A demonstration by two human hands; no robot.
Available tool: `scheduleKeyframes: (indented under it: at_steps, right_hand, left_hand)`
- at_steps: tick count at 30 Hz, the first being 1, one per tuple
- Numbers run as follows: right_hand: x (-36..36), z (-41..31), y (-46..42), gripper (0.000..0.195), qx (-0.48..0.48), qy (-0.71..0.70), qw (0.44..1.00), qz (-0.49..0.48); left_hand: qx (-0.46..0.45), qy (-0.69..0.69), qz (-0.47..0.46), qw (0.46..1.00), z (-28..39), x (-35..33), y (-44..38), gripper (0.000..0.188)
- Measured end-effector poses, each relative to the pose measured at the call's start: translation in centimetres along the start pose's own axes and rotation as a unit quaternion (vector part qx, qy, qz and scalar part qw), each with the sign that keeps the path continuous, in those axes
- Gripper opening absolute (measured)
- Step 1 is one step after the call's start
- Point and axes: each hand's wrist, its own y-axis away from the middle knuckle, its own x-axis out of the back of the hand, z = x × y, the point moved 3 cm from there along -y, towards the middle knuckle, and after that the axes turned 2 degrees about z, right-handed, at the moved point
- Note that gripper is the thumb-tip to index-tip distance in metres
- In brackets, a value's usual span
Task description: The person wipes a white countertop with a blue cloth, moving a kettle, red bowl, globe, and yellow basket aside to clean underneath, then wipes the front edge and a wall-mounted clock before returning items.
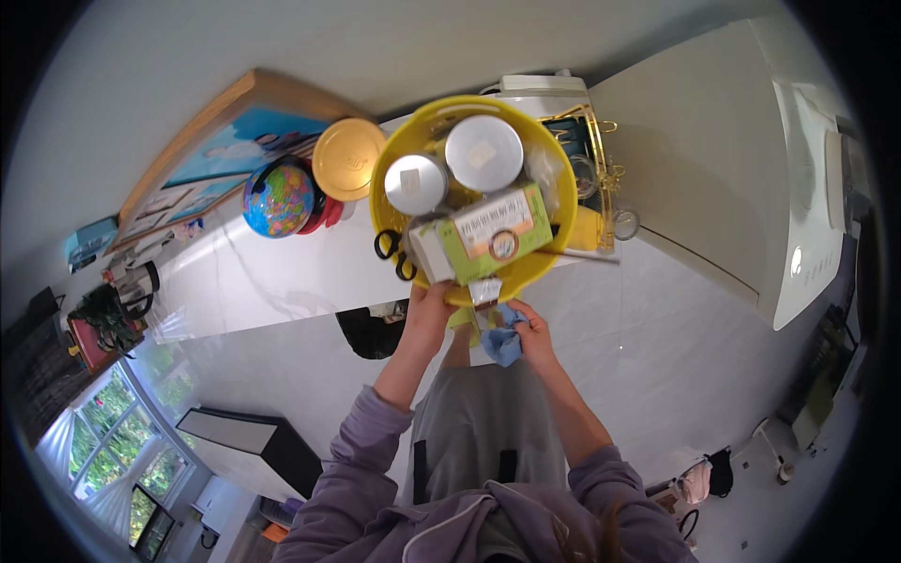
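A yellow round tub (pixel 567 179) is in front of me above the white counter's edge. My left hand (pixel 426 307) grips its near rim. Inside lie two silver-lidded round containers (pixel 484 153) (pixel 416 184), a green and white carton (pixel 496 232) bearing writing, and clear plastic wrapping (pixel 543 172). Black scissor handles (pixel 395 253) stick out at the left rim. Just below the near rim, my right hand (pixel 536 339) holds a crumpled blue cloth (pixel 502 343). The tub's underside is hidden, so I cannot tell whether it rests on the counter.
On the white marbled counter (pixel 281 281) stand a globe (pixel 279 197), a gold round lid (pixel 348 159) and a large picture frame (pixel 239 155). A gold wire rack (pixel 604 179) and a yellow container (pixel 586 229) are right of the tub. Farther right is a large white cabinet-like appliance (pixel 697 162).
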Motion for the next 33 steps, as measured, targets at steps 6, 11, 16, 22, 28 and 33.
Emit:
scheduleKeyframes:
  at_steps: [6, 11, 16, 22, 28, 33]
  right_hand:
    - [-1.0, 0.5, -0.4, 0.049, 0.007, -0.005, 1.0, -0.014]
    - [-1.6, -0.1, 0.1, 0.048, -0.015, -0.015, 1.0, -0.015]
    - [-1.2, -0.3, 0.3, 0.048, -0.015, 0.01, 1.0, -0.021]
    - [-0.1, 0.7, 0.0, 0.047, -0.048, -0.016, 0.999, -0.01]
    - [0.8, 1.4, -0.2, 0.046, -0.046, -0.037, 0.998, -0.001]
    - [0.8, 1.4, 0.0, 0.046, -0.026, -0.025, 0.999, -0.01]
  left_hand:
    - [-0.043, 0.06, -0.071, 0.995, 2.5, -5.3, -5.4, 0.036]
    - [-0.028, 0.119, -0.068, 0.99, 1.9, -5.9, -9.1, 0.039]
    - [-0.041, 0.119, -0.028, 0.992, 0.9, -5.3, -10.8, 0.041]
    - [-0.04, 0.095, -0.015, 0.995, 1.3, -4.9, -11.3, 0.041]
    - [0.005, 0.129, -0.053, 0.99, -0.8, -6.1, -10.5, 0.038]
    - [-0.013, 0.134, -0.036, 0.99, -0.6, -6.4, -11.8, 0.036]
